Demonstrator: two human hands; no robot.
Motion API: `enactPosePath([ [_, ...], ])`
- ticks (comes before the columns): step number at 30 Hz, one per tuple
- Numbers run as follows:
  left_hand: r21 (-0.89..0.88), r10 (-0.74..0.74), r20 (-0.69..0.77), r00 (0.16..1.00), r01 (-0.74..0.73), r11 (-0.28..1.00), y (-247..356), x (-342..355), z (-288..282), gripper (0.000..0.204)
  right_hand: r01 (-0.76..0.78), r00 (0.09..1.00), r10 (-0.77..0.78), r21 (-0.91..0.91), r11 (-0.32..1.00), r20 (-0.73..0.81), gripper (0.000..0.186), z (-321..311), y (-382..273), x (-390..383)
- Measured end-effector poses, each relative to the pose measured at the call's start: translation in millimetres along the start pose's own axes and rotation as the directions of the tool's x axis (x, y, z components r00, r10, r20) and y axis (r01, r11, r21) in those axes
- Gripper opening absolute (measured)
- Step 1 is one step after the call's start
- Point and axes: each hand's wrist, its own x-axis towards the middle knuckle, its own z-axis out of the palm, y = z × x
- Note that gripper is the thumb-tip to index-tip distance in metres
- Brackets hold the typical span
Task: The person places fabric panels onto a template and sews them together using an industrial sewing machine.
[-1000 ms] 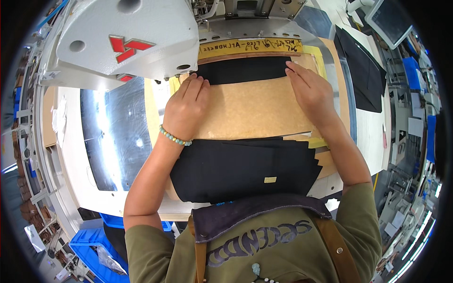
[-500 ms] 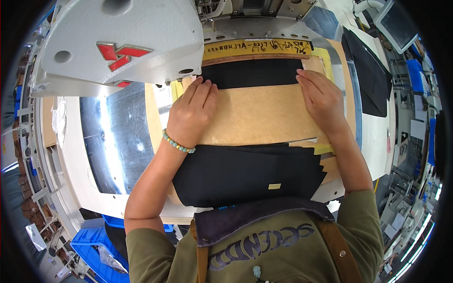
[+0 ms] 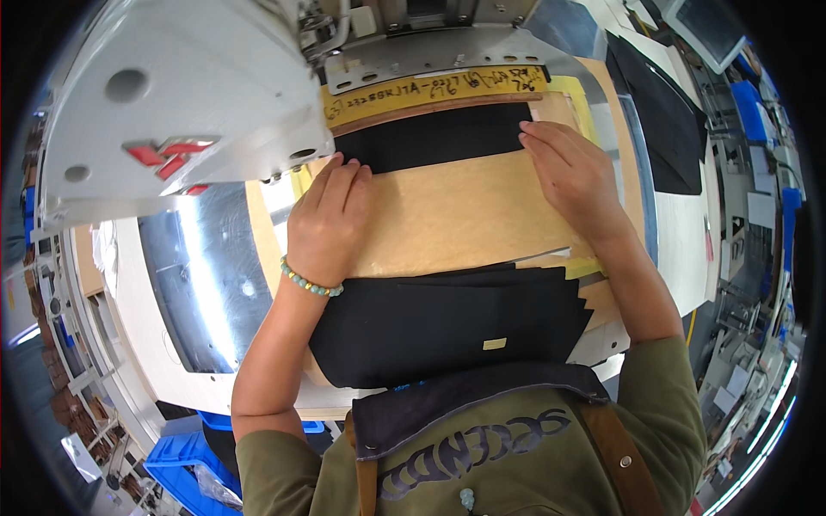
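A black fabric strip lies flat across the tan board, its far edge along a brown raised bar. At its left end my left hand is closed, fingertips together on the near corner. My right hand pinches the right end between thumb and fingers. Under the fingertips the fabric's corners are partly hidden. Closer to my body, a stack of black fabric pieces lies fanned out, with a small yellow label on top.
The large white machine head overhangs the left side, close to my left fingers. A metal plate lies left of the board. More black pieces rest at the right, below a screen. A blue crate stands low at left.
The whole view has turned and shifted a little, so the machine head appears lower and further left. Both hands stay at the two ends of the black fabric strip.
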Motion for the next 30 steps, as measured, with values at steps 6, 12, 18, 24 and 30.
enactPosePath([
  [6,0.0,-0.03,0.025,0.999,0.03,1.0,-2.6,-1.6,-3.2,0.025,0.086,0.996,-0.081,-0.176,0.981,0.036,0.019,2.3,5.5,-6.1],
  [12,0.016,-0.06,0.052,0.997,0.059,0.998,0.7,0.3,-3.0,0.021,0.087,0.996,-0.09,-0.168,0.982,-0.011,0.022,6.8,5.2,-8.8],
  [18,0.01,-0.054,0.053,0.997,0.053,0.999,1.4,0.3,-3.0,0.022,0.062,0.998,-0.066,-0.172,0.983,-0.015,0.022,6.5,4.0,-6.8],
  [24,0.014,-0.044,0.039,0.998,0.044,0.999,0.3,0.2,-1.7,0.022,0.052,0.998,-0.055,-0.159,0.986,-0.014,0.019,8.3,4.8,-5.9],
  [30,0.017,-0.044,0.041,0.998,0.043,0.999,1.2,1.8,-2.4,0.021,0.043,0.999,-0.046,-0.152,0.987,-0.013,0.018,7.3,5.0,-4.0],
])
